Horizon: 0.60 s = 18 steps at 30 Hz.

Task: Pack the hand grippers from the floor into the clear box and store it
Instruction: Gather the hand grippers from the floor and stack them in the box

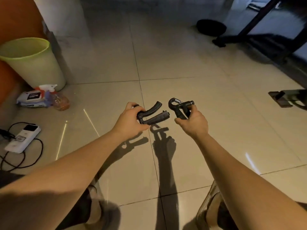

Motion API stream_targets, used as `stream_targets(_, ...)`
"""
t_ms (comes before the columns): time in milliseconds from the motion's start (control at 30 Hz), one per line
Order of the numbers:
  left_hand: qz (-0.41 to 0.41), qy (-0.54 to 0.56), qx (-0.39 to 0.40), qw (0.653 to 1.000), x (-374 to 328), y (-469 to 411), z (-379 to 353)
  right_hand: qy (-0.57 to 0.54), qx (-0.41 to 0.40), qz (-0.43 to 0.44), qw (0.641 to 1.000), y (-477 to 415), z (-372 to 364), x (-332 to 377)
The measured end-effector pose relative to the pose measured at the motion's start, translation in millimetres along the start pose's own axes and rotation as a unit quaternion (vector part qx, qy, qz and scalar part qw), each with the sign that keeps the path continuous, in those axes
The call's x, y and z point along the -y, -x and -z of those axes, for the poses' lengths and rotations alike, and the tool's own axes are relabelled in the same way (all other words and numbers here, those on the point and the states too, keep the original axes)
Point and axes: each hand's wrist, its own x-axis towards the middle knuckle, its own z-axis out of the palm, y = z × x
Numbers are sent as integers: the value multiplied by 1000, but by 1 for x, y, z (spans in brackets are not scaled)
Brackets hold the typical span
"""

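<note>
- At centre frame, your left hand gripped one hand gripper, your right hand the other gripper.
- You held them apart; that likely spared tangled handles.

A home room: tiled floor, green waste bin, wet wipes pack, power strip

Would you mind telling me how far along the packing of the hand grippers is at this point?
Done: both are lifted off the tiled floor. In hand: the left hand holds one black hand gripper by its hinge end; the right hand grips the spring hand gripper by its handles. Left: neither is boxed, no clear box is plainly in view, so packing and storing remain.
</note>
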Motion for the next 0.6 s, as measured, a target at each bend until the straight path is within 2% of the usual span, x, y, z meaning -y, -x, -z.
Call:
stream_targets(167,-46,0,16,999,-50,37,21,-5,-58,24,998,63,50,-2)
stream_targets(333,-124,-52,62,989,-113,91,45,-5,-115,33,993,138,119,-11)
stream_targets(467,-194,-93,102,971,-162,141,67,-23,-148,16,989,205,175,-18)
stream_targets(600,-234,-89,116,961,-203,196,71,-20,-177,1,984,284,218,-22)
